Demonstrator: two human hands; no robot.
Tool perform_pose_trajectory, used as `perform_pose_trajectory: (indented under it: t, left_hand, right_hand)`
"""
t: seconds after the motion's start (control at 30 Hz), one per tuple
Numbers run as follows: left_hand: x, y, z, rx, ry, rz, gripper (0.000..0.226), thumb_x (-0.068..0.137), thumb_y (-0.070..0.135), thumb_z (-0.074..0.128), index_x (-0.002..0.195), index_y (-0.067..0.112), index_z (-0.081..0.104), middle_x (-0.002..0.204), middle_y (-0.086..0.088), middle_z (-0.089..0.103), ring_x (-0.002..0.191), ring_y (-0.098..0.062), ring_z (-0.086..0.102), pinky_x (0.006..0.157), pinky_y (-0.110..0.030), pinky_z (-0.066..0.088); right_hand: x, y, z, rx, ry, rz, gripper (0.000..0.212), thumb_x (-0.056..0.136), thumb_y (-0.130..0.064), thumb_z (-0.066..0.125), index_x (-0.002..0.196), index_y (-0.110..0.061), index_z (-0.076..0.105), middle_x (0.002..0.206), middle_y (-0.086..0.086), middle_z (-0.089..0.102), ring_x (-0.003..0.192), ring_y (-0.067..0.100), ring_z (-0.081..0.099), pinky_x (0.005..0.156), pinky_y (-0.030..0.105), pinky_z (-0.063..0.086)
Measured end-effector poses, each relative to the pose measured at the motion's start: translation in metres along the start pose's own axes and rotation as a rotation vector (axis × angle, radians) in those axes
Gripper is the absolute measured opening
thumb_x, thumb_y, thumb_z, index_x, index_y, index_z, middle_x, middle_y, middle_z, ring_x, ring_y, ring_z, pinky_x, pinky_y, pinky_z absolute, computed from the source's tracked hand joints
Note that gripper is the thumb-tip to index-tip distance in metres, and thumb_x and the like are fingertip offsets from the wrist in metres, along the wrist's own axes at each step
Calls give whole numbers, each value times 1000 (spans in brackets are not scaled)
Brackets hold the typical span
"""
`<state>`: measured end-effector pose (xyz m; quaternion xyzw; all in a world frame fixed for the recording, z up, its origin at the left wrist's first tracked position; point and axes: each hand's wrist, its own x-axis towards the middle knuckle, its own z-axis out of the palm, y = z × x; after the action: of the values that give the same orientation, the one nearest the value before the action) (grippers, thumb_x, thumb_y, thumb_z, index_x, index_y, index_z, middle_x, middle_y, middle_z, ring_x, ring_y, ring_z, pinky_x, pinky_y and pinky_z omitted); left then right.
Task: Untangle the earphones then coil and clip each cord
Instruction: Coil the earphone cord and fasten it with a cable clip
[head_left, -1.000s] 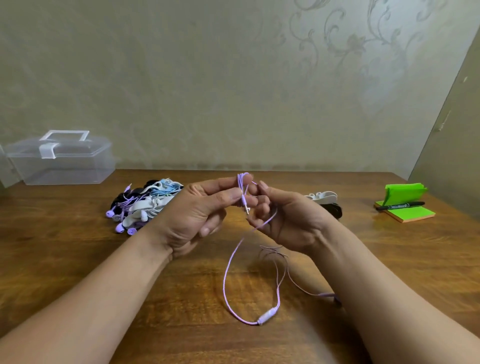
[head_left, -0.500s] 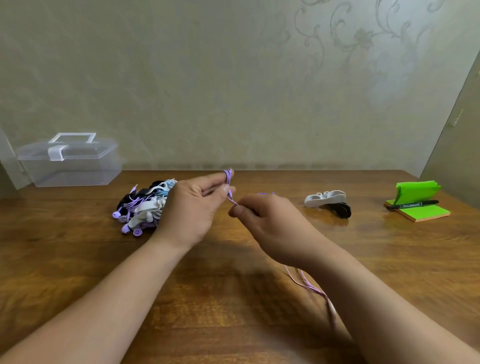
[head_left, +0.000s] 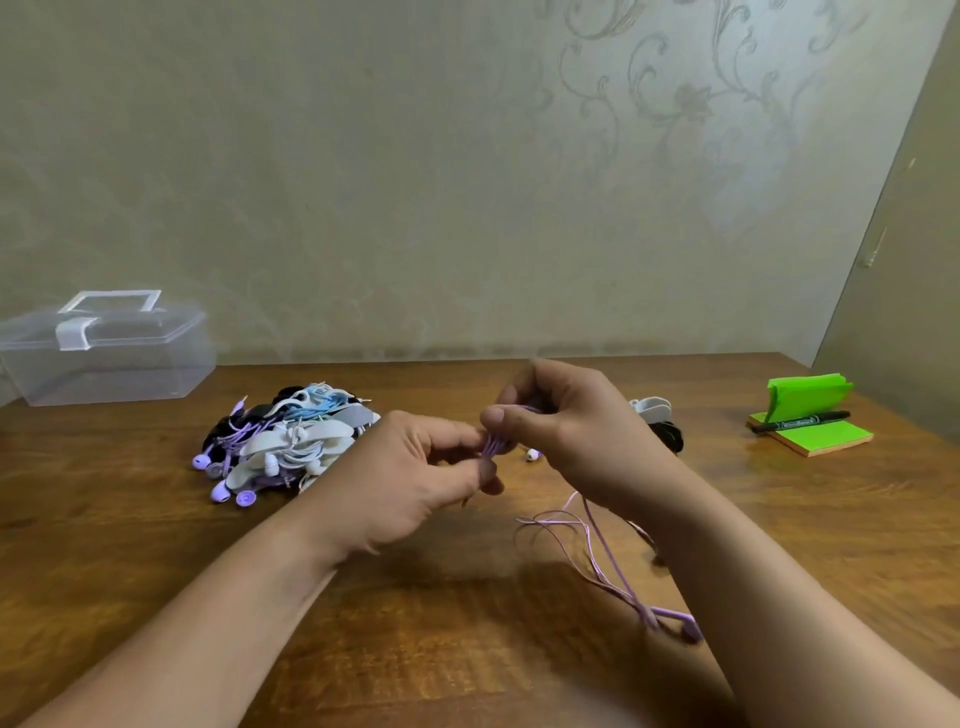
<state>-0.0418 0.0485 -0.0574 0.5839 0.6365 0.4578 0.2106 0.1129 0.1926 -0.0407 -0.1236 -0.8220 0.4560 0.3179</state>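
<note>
Just right of the pile (head_left: 291, 441) of bundled earphones, the person's two hands are working close together above the table (head_left: 156, 571). The left hand (head_left: 410, 478) is pinching a small bunch of loops of a purple cord (head_left: 492, 446) between its thumb and its curled fingers. The right hand (head_left: 571, 431), one step farther from the pile and a little higher, is curling its fingers round the upper part of the same loops, and its thumb is pressing on them from the front. The two hands are almost touching there.

The rest of the cord is hanging down from under the right hand and is lying loose on the table, to the right of the pile and closer to the person. Its thin strands are crossing each other and are joining at a small purple piece (head_left: 670, 616) beside the right forearm. A white earbud (head_left: 532, 454) is showing low between the hands; I cannot tell if it belongs to this cord.

The pile itself is mixing white, purple, blue and black cords. Behind it and to the left, a clear box (head_left: 109, 353) is standing with its lid on. Right of the pile, past the right hand, a white clip (head_left: 652, 408) and a black bundle (head_left: 667, 434) are lying, partly hidden by the wrist. Farthest right from the pile, green notes (head_left: 815, 434) are carrying a black marker (head_left: 800, 421).
</note>
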Motion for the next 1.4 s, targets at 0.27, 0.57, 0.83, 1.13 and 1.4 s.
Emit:
perform_pose_trajectory:
  t: [0.27,0.57,0.83,1.13,1.4]
  left_hand:
    - [0,9,-4,-359,-78,-42,33,94,19,64,125,18,74,114,-9,78,37,-4,32,40,-18,22]
    - [9,-15,-3,-15,271,0,35,101,13,64,118,44,70,108,14,78,110,3,69,107,-31,51]
    - [-1,0,-12,391,-83,-30,19,103,42,59,108,36,77,101,22,76,104,2,68,100,-39,52]
    - [-3,14,-13,-569,31,-36,35,94,22,61,127,18,73,121,-9,75,33,-2,28,50,-28,17]
    - [5,-10,-14,162,264,17,33,102,19,64,130,34,70,114,22,75,112,8,66,108,-27,49]
  right_hand:
    - [3,16,4,491,-164,292,22,106,-23,58,92,-7,63,66,1,36,56,12,23,47,22,21]
    - [-7,-7,19,-202,-273,232,22,106,-31,60,104,-11,69,70,-3,56,52,18,55,50,33,52]
    - [-2,-11,-11,-166,-121,138,23,97,-36,74,90,-14,72,68,-2,62,54,19,59,54,38,52]
    - [-4,7,6,384,-270,225,24,107,-28,57,101,-8,69,67,-2,44,54,10,36,49,25,39]
    - [-7,-12,15,-257,-246,98,22,105,-34,61,107,-17,74,72,-6,60,52,1,45,51,19,37]
